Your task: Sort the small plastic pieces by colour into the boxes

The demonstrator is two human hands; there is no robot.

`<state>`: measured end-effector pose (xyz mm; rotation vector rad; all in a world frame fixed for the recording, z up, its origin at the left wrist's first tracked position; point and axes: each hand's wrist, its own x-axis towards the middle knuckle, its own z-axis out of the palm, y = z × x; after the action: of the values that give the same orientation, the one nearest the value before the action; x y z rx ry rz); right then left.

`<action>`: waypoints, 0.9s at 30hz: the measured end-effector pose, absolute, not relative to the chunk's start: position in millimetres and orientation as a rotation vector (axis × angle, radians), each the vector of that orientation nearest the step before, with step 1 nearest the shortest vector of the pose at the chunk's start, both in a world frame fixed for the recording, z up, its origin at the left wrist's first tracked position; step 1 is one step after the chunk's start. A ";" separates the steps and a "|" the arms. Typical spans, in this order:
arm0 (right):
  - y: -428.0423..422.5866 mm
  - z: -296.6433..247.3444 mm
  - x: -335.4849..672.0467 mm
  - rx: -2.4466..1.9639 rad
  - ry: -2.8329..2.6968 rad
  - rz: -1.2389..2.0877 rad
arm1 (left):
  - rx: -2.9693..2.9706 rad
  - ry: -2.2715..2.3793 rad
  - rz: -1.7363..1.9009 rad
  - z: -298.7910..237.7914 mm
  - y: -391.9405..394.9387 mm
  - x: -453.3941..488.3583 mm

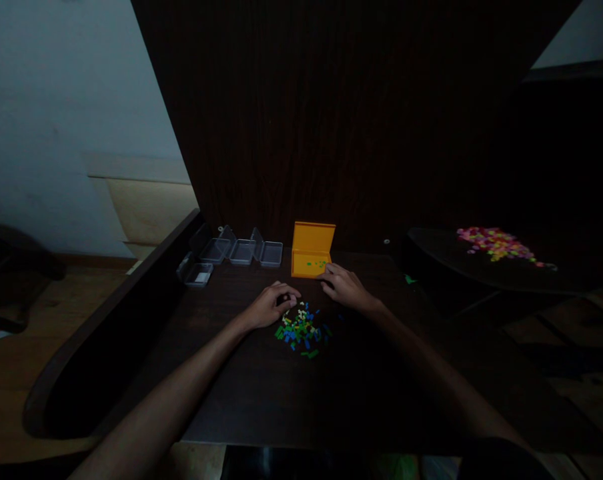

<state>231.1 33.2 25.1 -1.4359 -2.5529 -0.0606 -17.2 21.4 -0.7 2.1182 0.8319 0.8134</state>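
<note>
A loose pile of small plastic building bricks (301, 330) in green, blue, white and yellow lies on the dark table. At its upper left rests my left hand (271, 307), fingers loosely bent with a gap between them and the thumb; I see nothing held in it. A yellow box (314, 235) stands behind the pile with its lid raised, and several small green pieces (320, 264) lie inside. My right hand (345, 287) is at the box's front right corner, its fingers curled in; whatever they hold, if anything, is too small to make out.
Several clear plastic cases (242, 252) with raised lids stand at the back left; one nearer case (199, 275) holds something white. A heap of pink and yellow pieces (496, 243) lies on a dark surface at right. A raised side panel (116, 320) borders the table's left.
</note>
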 end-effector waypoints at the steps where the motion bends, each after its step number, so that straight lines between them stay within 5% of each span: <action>1: 33.5 25.2 231.0 -1.441 -2.546 -0.056 | 2.105 0.834 0.819 -0.4 21.7 -17.1; 27: 29.4 31.2 223.2 -1.279 -2.621 0.321 | 1.992 0.908 0.868 -1.4 24.2 -16.8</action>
<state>223.2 29.4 31.2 -1.2790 -2.6206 0.3210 -16.8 24.2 -1.4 1.9917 0.9083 0.8676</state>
